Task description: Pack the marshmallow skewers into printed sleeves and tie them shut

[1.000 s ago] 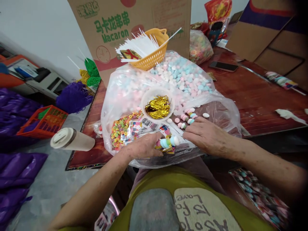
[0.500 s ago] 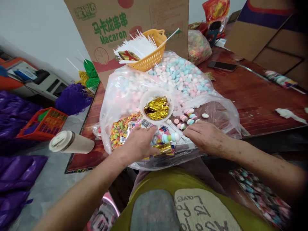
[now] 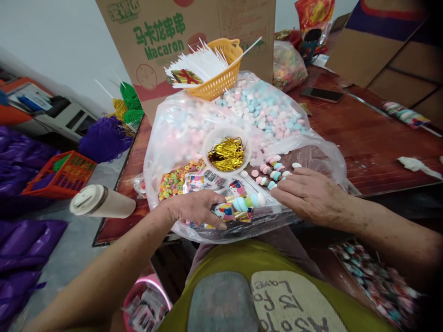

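My left hand (image 3: 199,207) is over the printed plastic wrappers (image 3: 199,182), thumb and fingers apart, beside a candy skewer (image 3: 249,202) of blue, green and white pieces. My right hand (image 3: 308,193) reaches over the plastic sheet, its fingers close together by several candy strings (image 3: 275,173); whatever the fingertips hold is hidden. A clear bowl (image 3: 205,150) with gold tinsel (image 3: 229,153) stands between the hands and the large bag of pastel candies (image 3: 266,110). Colourful ring candies (image 3: 176,180) lie left of the wrappers.
Behind the bag are a yellow basket (image 3: 221,83) of white sticks and a cardboard box (image 3: 166,50). A lidded cup (image 3: 104,201) stands at the table's left edge. A phone (image 3: 322,94) and another wrapped skewer (image 3: 404,114) lie to the right.
My left hand has moved slightly left and down, away from the skewer, which now shows more fully. The gold strip near it is less visible. My right hand has shifted a little right.
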A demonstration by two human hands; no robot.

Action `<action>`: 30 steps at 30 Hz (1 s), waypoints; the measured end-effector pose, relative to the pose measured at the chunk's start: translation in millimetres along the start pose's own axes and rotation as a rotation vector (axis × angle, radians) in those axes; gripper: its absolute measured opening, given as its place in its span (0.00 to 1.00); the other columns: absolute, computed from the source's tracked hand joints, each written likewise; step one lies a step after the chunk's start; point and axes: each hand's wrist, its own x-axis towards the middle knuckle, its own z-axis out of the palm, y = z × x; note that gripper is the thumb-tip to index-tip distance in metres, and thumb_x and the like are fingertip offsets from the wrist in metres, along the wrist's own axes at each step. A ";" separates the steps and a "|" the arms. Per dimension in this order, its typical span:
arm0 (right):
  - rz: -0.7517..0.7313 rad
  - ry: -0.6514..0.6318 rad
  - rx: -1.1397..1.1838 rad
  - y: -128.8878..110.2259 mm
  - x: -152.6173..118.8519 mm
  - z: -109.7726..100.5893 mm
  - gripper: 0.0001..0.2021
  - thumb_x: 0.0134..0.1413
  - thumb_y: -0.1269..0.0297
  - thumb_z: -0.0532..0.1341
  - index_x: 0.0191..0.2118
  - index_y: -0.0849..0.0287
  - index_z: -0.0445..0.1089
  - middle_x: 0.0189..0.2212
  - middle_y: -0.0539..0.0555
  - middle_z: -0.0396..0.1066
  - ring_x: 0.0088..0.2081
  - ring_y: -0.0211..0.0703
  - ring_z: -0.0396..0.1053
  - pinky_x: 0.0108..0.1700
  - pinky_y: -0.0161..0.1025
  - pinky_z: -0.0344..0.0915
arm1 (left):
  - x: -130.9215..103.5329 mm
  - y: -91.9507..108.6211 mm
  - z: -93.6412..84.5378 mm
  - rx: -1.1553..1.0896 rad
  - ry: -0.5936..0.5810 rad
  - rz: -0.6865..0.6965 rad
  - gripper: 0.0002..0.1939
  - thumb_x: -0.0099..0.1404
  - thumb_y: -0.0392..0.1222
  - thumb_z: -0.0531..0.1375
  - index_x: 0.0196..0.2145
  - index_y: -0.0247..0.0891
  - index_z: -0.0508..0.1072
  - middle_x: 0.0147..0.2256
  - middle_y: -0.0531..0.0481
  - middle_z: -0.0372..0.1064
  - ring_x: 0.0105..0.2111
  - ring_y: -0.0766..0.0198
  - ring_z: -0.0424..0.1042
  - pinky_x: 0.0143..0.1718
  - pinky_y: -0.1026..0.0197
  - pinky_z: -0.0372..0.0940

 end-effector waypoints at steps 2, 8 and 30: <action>0.022 0.048 0.008 -1.5 -0.2 -0.2 0.12 0.59 0.75 0.47 0.32 0.61 0.66 0.24 0.52 0.65 0.28 0.40 0.57 0.35 0.39 0.51 | 1.6 0.4 4.4 -0.070 0.037 0.051 0.12 0.52 0.44 0.64 0.35 0.38 0.73 0.31 0.56 0.71 0.31 0.68 0.67 0.35 0.67 0.62; 0.127 -0.039 0.122 -11.2 2.3 1.4 0.09 0.51 0.77 0.49 0.31 0.61 0.65 0.24 0.52 0.65 0.24 0.39 0.56 0.28 0.38 0.46 | 9.8 8.8 22.1 0.278 0.441 -0.048 0.13 0.57 0.51 0.60 0.33 0.37 0.72 0.29 0.52 0.71 0.29 0.65 0.67 0.31 0.64 0.60; 0.052 -0.020 0.042 -26.4 16.0 22.0 0.08 0.57 0.75 0.51 0.31 0.63 0.66 0.23 0.52 0.64 0.25 0.38 0.56 0.30 0.39 0.46 | 20.5 13.7 18.9 0.437 0.322 -0.024 0.38 0.51 0.56 0.64 0.56 0.41 0.60 0.46 0.43 0.70 0.45 0.53 0.68 0.43 0.57 0.60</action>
